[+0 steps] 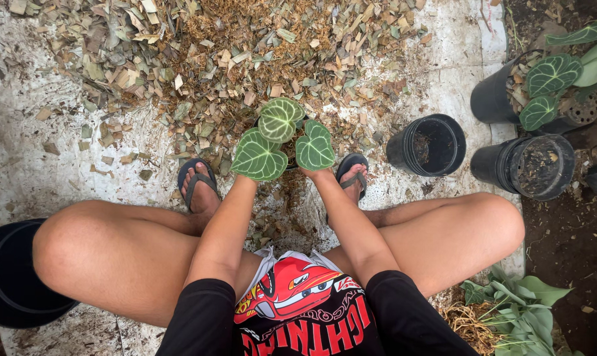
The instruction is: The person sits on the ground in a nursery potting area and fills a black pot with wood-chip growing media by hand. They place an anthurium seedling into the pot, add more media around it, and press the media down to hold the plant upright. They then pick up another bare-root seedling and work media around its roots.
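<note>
Plant (282,138) in pot between feet; both hands reach under leaves, hidden, grip cannot tell. Empty pots (430,144) right.

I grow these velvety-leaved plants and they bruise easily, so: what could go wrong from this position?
Both hands are hidden beneath the three heart-shaped leaves, so the left forearm and right forearm may rub or crease them. The pot under the foliage is barely visible, so whether it sits steady in the loose bark and leaf mix cannot be checked; it might tip. The sandalled feet stand close beside the plant and could knock it.
</note>
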Tool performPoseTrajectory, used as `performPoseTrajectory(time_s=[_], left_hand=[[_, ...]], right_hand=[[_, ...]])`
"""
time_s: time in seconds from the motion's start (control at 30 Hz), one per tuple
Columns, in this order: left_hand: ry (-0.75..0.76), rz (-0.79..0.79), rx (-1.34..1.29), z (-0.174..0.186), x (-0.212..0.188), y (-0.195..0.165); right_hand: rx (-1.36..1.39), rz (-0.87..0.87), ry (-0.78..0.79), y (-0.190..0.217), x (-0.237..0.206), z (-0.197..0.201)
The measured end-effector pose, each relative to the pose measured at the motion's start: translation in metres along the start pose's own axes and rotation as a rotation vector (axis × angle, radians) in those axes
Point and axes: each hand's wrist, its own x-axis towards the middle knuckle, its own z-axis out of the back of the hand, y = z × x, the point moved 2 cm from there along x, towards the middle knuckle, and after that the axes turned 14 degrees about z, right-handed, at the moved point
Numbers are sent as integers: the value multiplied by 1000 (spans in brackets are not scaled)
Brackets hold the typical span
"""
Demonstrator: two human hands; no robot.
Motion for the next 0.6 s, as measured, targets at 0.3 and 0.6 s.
performPoseTrajectory(time_s=[0.3, 0.6], left_hand=[[-1, 2, 12, -2, 2, 0], [14, 2, 41, -9, -1, 2]], right_hand=[[1097, -362, -131, -15, -15, -14], [2046, -650, -347, -3, -9, 0]])
